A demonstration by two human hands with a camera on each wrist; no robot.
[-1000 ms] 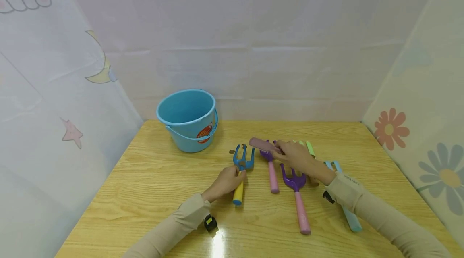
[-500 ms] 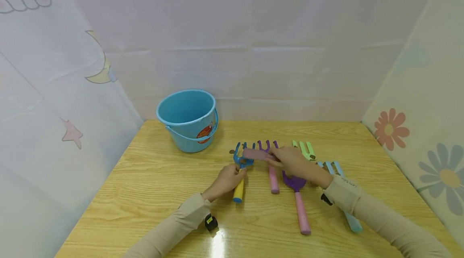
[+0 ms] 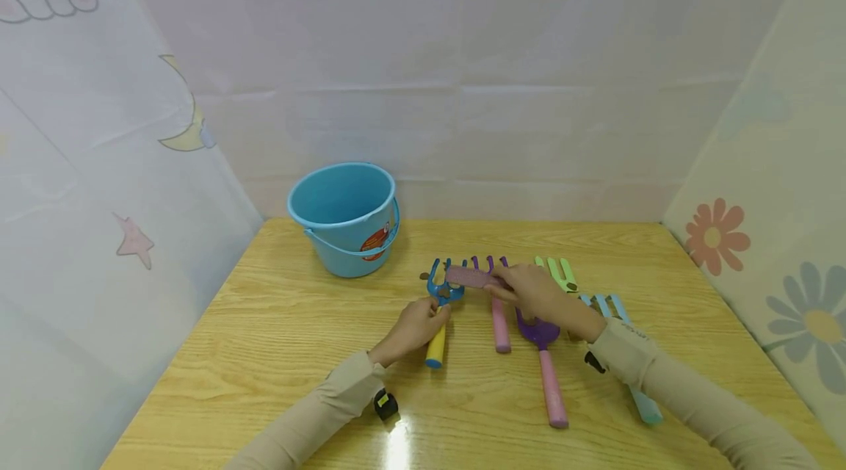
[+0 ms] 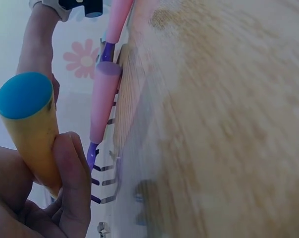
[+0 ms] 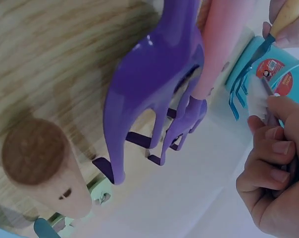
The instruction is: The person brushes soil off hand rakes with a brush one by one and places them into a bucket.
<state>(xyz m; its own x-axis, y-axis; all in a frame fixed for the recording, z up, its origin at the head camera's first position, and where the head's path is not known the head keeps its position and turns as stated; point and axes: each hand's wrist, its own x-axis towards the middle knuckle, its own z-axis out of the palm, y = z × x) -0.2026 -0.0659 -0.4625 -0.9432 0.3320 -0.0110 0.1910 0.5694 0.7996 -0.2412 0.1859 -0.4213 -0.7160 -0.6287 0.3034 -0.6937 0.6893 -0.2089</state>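
1. The blue fork (image 3: 456,295) is in the person's left hand (image 3: 415,324), over the front-middle part of the desk (image 3: 284,352). Its long axis runs away from the body, tines at the far end.
2. The left grip is clamped around the upper part of the yellow handle (image 4: 33,134), close to the neck; the handle's blue end sticks out toward the person.
3. The right hand (image 3: 537,292) has its fingers curled around a brush (image 3: 469,277), just to the right of the fork.
4. The relation that seems to count most is the angle between the two: the brush runs crosswise, right to left, and overlaps the fork's right side from above.
5. In the right wrist view, white bristles (image 5: 258,96) sit just beside the tines; whether they touch, I cannot tell.
6. A brown crumb (image 3: 424,276) lies on the desk, left of the tines.
7. The far purple fork (image 3: 500,327) lies partly under the brush's line, nearer the right hand; the near purple fork (image 3: 554,393) is farther right.
8. The bucket (image 3: 337,253) stands upright beyond the left hand, apart from both.
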